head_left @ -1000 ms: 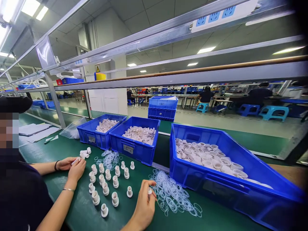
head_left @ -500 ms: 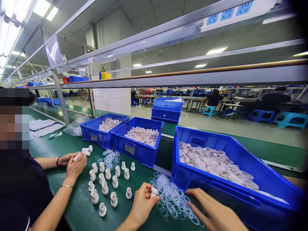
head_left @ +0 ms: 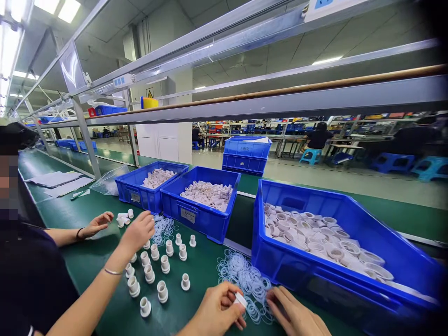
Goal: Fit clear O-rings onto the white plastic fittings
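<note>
Our left hand pinches a small white plastic piece between thumb and fingers, closed snug on it. Our right hand is just beside it, fingers half curled on the pile of clear rubber rings, but we cannot tell if it has one. Beyond our right hand stands a big blue bin of white caps. Left of our left hand, little white pieces stand in rows, where another person's hand reaches.
</note>
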The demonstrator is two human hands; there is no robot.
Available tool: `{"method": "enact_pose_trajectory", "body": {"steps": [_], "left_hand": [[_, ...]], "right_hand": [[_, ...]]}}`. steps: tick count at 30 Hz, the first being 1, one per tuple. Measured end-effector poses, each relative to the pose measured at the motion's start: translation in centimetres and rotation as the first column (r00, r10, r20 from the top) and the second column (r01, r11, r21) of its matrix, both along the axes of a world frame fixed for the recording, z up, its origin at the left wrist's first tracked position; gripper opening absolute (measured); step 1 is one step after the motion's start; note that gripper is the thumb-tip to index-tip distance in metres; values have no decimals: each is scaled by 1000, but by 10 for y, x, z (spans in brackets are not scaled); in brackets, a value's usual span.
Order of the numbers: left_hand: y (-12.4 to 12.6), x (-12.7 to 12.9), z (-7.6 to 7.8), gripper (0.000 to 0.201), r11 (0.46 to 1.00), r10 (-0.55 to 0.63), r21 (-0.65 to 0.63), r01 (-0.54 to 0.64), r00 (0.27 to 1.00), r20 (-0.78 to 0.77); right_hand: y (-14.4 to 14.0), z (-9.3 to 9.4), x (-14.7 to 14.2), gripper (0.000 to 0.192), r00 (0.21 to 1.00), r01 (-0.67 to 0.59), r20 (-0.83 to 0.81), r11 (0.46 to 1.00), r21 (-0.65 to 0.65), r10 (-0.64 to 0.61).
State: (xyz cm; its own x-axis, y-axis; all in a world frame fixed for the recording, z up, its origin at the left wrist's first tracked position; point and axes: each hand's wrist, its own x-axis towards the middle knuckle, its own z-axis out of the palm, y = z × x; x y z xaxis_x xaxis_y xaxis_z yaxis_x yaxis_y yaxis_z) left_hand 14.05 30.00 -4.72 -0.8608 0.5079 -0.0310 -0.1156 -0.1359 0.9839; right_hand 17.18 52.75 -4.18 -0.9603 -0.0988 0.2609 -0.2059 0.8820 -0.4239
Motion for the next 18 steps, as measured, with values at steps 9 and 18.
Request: {"method": "enact_pose_trajectory", "body": {"steps": [9,18], "left_hand": [[1,4,-8,71,980,-163,132,149,981,108],[-2,5,0,63,971,-217,130,201,969,118]], "right_hand": [[-12,5,2,27,999,-32,19,967,-254,38],[-39,23,15,34,984,-142,48,916,-374,172]]}}
